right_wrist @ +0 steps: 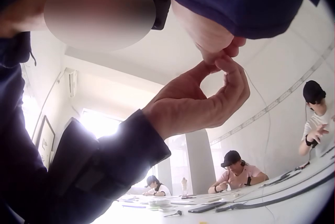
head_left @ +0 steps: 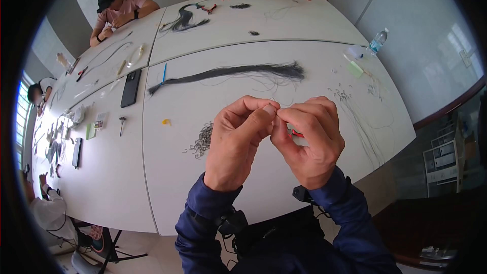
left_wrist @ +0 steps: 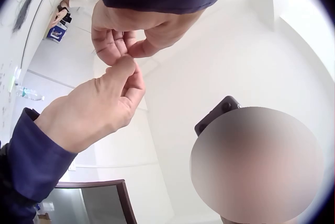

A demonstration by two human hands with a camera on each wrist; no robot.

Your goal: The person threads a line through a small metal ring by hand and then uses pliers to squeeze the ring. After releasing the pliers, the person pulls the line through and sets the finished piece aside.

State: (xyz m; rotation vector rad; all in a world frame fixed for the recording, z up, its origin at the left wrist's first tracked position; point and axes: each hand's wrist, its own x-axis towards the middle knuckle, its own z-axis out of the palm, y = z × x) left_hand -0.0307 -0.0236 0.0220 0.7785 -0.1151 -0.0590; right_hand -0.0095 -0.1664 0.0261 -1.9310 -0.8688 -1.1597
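Observation:
Both hands meet fingertip to fingertip above the table in the head view. The left hand [head_left: 236, 139] pinches with thumb and forefinger, and the right hand [head_left: 312, 139] does the same right beside it. Between the tips is something very small, mostly hidden; a thin dark strand [right_wrist: 268, 130] trails down near them in the right wrist view. Left of the left hand lies a pile of small hooks [head_left: 204, 139]. Behind the hands stretches a long dark bundle of strands [head_left: 223, 72]. A red-handled tool [head_left: 296, 133] shows partly behind the right hand.
A black phone [head_left: 131, 88] and a small yellow piece [head_left: 166, 122] lie to the left. More hooks [head_left: 343, 94] with long strands spread at the right, near a bottle [head_left: 378, 41]. Other people sit around the joined tables [head_left: 177, 182].

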